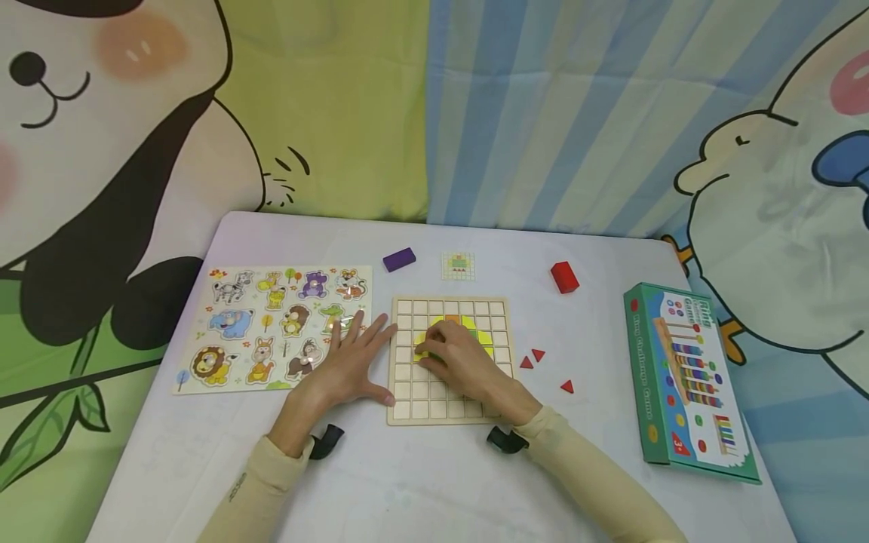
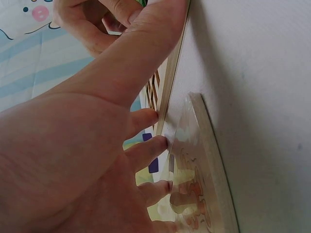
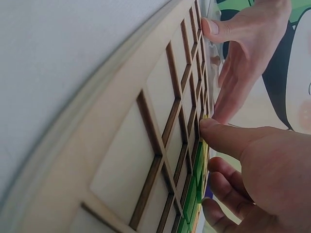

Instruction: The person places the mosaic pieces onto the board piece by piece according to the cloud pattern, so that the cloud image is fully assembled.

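The wooden grid board (image 1: 402,411) lies flat in the middle of the table, with yellow, green and orange pieces in its cells. Over its left-centre cells, my right hand (image 1: 465,362) pinches a small yellow piece (image 1: 418,356) between thumb and fingers, low at the board. In the right wrist view the thumb (image 3: 226,136) meets a yellow edge, beside green pieces (image 3: 190,194). My left hand (image 1: 342,369) is spread out, its thumb at the board's left edge and its fingers over the right side of the animal puzzle (image 1: 231,377).
Three red triangles (image 1: 538,354) lie right of the board. Behind it are a purple block (image 1: 399,260), a small pattern card (image 1: 459,266) and a red block (image 1: 564,277). A green game box (image 1: 692,385) stands at the right edge.
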Demonstrator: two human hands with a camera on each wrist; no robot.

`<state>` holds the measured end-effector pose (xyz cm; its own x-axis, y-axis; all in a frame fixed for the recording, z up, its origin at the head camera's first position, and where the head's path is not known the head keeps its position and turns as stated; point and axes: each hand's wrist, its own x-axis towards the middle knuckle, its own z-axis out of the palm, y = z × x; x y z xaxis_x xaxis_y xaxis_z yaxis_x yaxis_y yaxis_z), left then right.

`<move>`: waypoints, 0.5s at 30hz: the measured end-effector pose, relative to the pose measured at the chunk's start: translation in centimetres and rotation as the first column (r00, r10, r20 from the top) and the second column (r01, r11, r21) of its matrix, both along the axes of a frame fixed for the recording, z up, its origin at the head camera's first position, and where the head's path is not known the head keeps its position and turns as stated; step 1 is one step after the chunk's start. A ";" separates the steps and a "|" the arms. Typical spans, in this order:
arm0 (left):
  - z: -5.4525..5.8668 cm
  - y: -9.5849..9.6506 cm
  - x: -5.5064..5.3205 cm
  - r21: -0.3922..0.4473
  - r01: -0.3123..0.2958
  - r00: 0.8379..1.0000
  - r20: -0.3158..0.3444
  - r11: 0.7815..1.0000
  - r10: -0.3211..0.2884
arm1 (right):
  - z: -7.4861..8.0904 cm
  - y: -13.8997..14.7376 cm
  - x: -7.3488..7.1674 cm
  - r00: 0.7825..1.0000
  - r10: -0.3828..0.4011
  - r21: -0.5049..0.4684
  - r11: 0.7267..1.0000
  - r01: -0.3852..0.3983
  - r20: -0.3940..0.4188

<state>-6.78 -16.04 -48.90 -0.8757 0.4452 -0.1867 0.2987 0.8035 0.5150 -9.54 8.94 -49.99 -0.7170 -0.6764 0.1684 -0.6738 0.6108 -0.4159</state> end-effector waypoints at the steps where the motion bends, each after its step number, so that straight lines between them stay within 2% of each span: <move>1: 0.0 0.0 0.0 0.000 0.001 1.000 -0.003 1.000 -0.001 | 0.0 0.0 0.0 1.000 -0.001 0.000 1.000 0.001 0.000; 11: 0.1 0.1 0.0 -0.006 -0.002 1.000 0.003 1.000 0.002 | 0.1 0.6 -0.1 0.998 -0.045 -0.011 0.999 0.045 0.037; 15: 0.1 0.1 0.0 -0.009 -0.004 1.000 0.005 1.000 0.004 | 0.2 0.4 -0.2 1.000 0.004 -0.014 1.000 -0.004 0.009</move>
<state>-6.80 -15.93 -48.82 -0.8765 0.4400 -0.1953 0.2926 0.8091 0.5097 -9.72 9.33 -49.80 -0.7161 -0.6766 0.1716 -0.6723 0.6024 -0.4303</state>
